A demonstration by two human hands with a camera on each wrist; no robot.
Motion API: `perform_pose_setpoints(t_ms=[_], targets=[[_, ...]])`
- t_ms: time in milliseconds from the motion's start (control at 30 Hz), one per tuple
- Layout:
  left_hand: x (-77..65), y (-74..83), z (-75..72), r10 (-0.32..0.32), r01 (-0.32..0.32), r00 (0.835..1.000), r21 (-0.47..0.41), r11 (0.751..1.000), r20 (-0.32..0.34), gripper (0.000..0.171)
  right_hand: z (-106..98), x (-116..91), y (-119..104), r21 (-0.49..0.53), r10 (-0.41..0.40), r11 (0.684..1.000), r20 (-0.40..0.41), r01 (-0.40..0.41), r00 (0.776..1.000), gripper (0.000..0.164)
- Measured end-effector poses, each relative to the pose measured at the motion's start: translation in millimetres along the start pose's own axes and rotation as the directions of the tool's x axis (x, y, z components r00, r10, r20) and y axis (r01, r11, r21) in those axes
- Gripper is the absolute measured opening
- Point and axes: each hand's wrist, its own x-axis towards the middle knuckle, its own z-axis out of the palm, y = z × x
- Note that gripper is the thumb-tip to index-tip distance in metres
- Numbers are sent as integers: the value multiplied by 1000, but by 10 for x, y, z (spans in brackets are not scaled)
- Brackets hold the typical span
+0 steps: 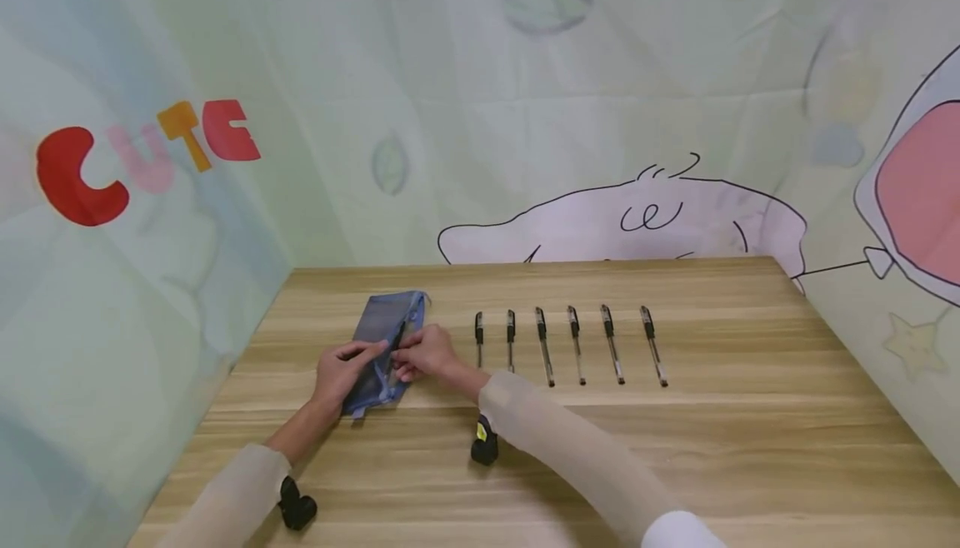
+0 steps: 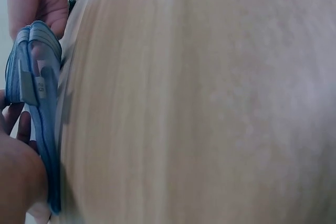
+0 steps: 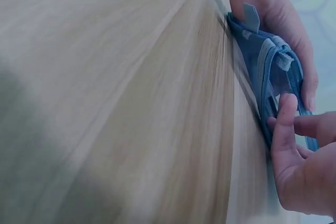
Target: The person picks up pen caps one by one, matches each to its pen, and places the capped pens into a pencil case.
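A blue mesh zip pouch [image 1: 373,323] lies slanted on the left part of the table, its zipped side parted. My left hand [image 1: 341,377] grips its left side, thumb along the top near the opening. In the left wrist view its fingers [image 2: 23,125] curl against the pouch. My right hand [image 1: 429,352] pinches the pouch's right edge at the mouth. In the right wrist view the right thumb [image 3: 286,114] stands at the gap between the two zip edges. A dark strip shows inside the opening. Several black-capped pens [image 1: 542,344] stand in a row to the right.
The wooden table [image 1: 720,456] meets fabric walls [image 1: 337,181] at the back and sides. The pen nearest the hands [image 1: 479,327] lies just past my right wrist. Small black devices [image 1: 484,441] hang from both sleeves. A fabric tab [image 3: 251,18] sticks out from the pouch's near end.
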Motion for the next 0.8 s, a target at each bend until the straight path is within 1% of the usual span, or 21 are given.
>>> perform_pose_setpoints(t_ms=[100, 200, 300, 367, 467, 633, 800], targets=[[11, -1, -9, 0, 0, 1000, 0, 1000, 4, 34, -69, -55, -29, -26, 0, 1000, 67, 2, 998, 20], [6, 3, -8, 4, -4, 1000, -1, 1000, 5, 35, -179, -117, -60, -39, -8, 999, 128, 13, 992, 23], [-13, 21, -10, 5, -5, 1000, 14, 1000, -8, 36, -317, -168, -107, -46, -8, 999, 162, 16, 987, 26], [-19, 32, 3, 12, -12, 1000, 25, 1000, -15, 37, -427, -192, -138, -55, 0, 998, 163, 9, 987, 26], [-23, 38, 18, 24, -24, 1000, 41, 999, -14, 39, -592, -235, -181, -97, 13, 995, 150, 2, 989, 27], [-19, 22, 23, 45, -44, 999, 65, 997, -13, 38, -826, -305, -235, -148, 12, 989, 127, 7, 992, 28], [-40, 9, -10, 27, -25, 999, 104, 994, -20, 39, -979, -329, -231, -169, 13, 986, 89, 3, 996, 26]])
